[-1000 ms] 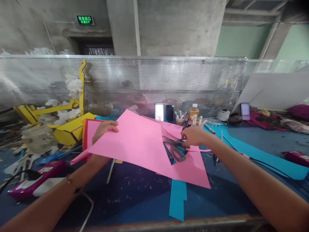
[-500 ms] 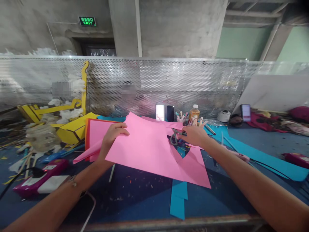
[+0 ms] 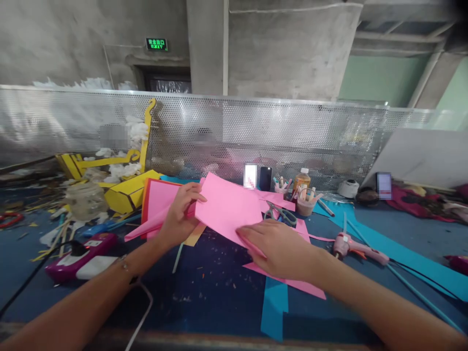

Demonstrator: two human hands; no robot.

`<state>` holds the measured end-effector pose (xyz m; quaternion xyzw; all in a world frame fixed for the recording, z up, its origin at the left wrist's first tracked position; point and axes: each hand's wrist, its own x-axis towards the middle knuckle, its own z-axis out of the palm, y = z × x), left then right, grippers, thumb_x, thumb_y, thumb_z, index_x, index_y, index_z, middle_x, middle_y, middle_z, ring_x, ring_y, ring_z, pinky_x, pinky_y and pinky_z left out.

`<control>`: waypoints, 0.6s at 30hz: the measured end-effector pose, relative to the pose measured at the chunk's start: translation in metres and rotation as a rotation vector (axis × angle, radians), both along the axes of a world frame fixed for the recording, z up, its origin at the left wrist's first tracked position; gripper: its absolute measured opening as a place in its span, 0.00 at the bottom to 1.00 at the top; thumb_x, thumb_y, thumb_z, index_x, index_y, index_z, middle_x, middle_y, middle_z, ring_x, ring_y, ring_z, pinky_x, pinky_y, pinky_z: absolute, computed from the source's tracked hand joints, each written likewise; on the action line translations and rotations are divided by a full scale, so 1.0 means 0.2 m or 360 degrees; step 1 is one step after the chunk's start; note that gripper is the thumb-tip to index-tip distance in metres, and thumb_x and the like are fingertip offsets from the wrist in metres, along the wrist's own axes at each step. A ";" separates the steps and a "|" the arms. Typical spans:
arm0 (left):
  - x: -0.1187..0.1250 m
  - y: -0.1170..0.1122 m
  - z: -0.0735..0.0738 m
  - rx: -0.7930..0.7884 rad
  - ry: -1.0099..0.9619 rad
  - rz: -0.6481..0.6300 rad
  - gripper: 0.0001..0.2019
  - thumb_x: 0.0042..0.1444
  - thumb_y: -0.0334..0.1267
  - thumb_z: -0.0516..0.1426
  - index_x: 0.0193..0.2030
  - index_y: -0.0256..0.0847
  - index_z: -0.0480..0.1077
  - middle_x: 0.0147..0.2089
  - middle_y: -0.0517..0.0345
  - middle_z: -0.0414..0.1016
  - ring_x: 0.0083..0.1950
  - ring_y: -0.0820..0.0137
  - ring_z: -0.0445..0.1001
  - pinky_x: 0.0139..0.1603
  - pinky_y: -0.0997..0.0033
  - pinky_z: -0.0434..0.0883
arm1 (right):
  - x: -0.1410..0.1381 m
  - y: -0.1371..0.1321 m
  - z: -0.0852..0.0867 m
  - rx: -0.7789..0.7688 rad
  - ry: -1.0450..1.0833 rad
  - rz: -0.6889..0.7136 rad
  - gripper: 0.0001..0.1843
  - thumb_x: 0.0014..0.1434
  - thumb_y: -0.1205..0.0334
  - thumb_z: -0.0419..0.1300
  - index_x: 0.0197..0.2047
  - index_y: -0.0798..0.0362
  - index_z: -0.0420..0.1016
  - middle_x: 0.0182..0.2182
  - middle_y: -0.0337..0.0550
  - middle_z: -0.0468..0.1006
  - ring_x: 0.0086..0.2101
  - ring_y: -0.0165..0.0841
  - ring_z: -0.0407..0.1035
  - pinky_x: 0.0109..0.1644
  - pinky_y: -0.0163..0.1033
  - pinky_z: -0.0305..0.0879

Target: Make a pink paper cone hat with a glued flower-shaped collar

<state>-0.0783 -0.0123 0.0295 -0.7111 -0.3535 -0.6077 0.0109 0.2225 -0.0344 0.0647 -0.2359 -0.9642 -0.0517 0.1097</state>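
Observation:
My left hand point(image 3: 181, 214) grips the left edge of a large sheet of pink paper point(image 3: 226, 209), which is lifted and bent. My right hand point(image 3: 278, 248) lies flat on the sheet's lower edge, fingers together. Beyond it, a pair of scissors point(image 3: 281, 214) with grey-green handles rests on pink paper offcuts point(image 3: 278, 201), out of my hands. Another pink piece point(image 3: 288, 280) sticks out under my right hand. Left of my left hand lies a stack of red and pink card point(image 3: 157, 204).
A pink-and-white glue gun point(image 3: 356, 248) lies right of my right hand on long blue card point(image 3: 398, 265). A blue strip point(image 3: 274, 307) lies near the front. Further back stand a phone point(image 3: 265, 179), a bottle point(image 3: 302, 181) and a cup of pens. Yellow card constructions point(image 3: 127, 195) stand at left, before a perforated metal fence point(image 3: 256, 131).
My right hand has let go of the scissors and moved toward me onto the sheet. The scissors now lie on the offcuts. The sheet has folded up and narrowed, and the view has shifted.

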 end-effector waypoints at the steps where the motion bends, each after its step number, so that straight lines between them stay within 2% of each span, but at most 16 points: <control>1: 0.01 0.00 0.01 -0.0136 -0.0180 -0.0095 0.10 0.54 0.39 0.65 0.42 0.42 0.75 0.59 0.46 0.71 0.66 0.52 0.68 0.65 0.50 0.69 | 0.00 -0.01 0.00 0.0076 -0.0018 -0.0023 0.23 0.67 0.65 0.56 0.63 0.56 0.74 0.54 0.55 0.83 0.50 0.45 0.79 0.55 0.49 0.71; 3: 0.02 0.00 0.03 -0.0441 -0.0588 -0.0275 0.11 0.57 0.42 0.62 0.45 0.41 0.74 0.61 0.45 0.72 0.64 0.53 0.71 0.59 0.55 0.73 | 0.01 -0.04 0.02 0.0179 -0.0040 -0.0029 0.21 0.66 0.71 0.52 0.57 0.54 0.78 0.44 0.49 0.86 0.42 0.41 0.81 0.46 0.45 0.72; 6: 0.04 0.00 0.05 -0.0823 -0.0943 -0.0396 0.16 0.57 0.44 0.62 0.50 0.40 0.72 0.57 0.46 0.77 0.56 0.56 0.77 0.49 0.61 0.76 | 0.05 -0.12 0.04 0.0298 -0.0011 0.0057 0.19 0.65 0.71 0.53 0.55 0.53 0.79 0.40 0.46 0.86 0.37 0.39 0.80 0.39 0.43 0.71; 10: 0.06 0.00 0.06 -0.0966 -0.1103 -0.0403 0.25 0.48 0.36 0.68 0.53 0.43 0.69 0.58 0.50 0.79 0.52 0.58 0.80 0.44 0.65 0.77 | 0.10 -0.29 0.05 0.0393 0.0020 0.0267 0.18 0.66 0.70 0.54 0.54 0.49 0.78 0.39 0.46 0.86 0.35 0.37 0.79 0.40 0.42 0.72; 13: 0.05 -0.01 0.05 -0.1124 -0.1158 -0.0562 0.31 0.41 0.31 0.68 0.55 0.41 0.68 0.53 0.50 0.82 0.44 0.57 0.83 0.41 0.64 0.77 | 0.12 -0.40 0.08 0.0384 -0.0006 0.0289 0.14 0.67 0.67 0.56 0.52 0.46 0.79 0.35 0.44 0.86 0.33 0.38 0.78 0.38 0.42 0.71; 16: 0.04 -0.02 0.05 -0.1364 -0.1034 -0.0739 0.27 0.38 0.28 0.66 0.50 0.37 0.72 0.40 0.51 0.85 0.36 0.57 0.84 0.37 0.62 0.78 | 0.15 -0.40 0.13 0.0350 0.0010 0.0278 0.08 0.68 0.65 0.57 0.41 0.45 0.78 0.30 0.40 0.83 0.29 0.35 0.76 0.32 0.41 0.66; 18: 0.03 -0.03 0.05 -0.1379 -0.0919 -0.0733 0.20 0.39 0.29 0.65 0.43 0.37 0.75 0.31 0.55 0.83 0.31 0.58 0.82 0.33 0.62 0.78 | 0.17 -0.33 0.15 0.0341 0.0063 0.0213 0.10 0.69 0.63 0.58 0.34 0.46 0.75 0.27 0.37 0.81 0.26 0.33 0.74 0.30 0.41 0.62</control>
